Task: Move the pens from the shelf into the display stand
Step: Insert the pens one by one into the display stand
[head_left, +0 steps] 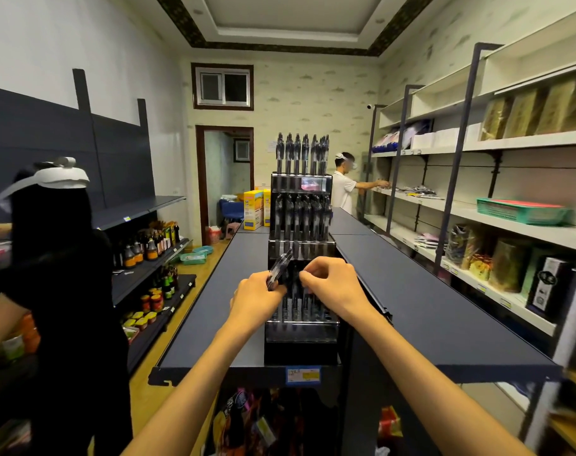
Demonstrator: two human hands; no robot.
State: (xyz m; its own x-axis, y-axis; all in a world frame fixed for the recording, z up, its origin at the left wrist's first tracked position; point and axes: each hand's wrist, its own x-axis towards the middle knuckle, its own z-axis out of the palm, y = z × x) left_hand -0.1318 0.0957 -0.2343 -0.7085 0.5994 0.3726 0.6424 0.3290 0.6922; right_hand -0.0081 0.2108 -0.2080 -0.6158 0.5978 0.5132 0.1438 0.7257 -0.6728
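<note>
While the left hand [258, 296] grips a small bundle of pens [279, 267], which juts up and away from its curled fingers, the right hand [329, 283] pinches the top of one pen [304, 292] standing in the lower tier of the display stand [301, 337] on the dark shelf [428, 311].

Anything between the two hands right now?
Head view: display stand and its lower-tier pens lie between left hand, gripping a pen bundle, and right hand.
</note>
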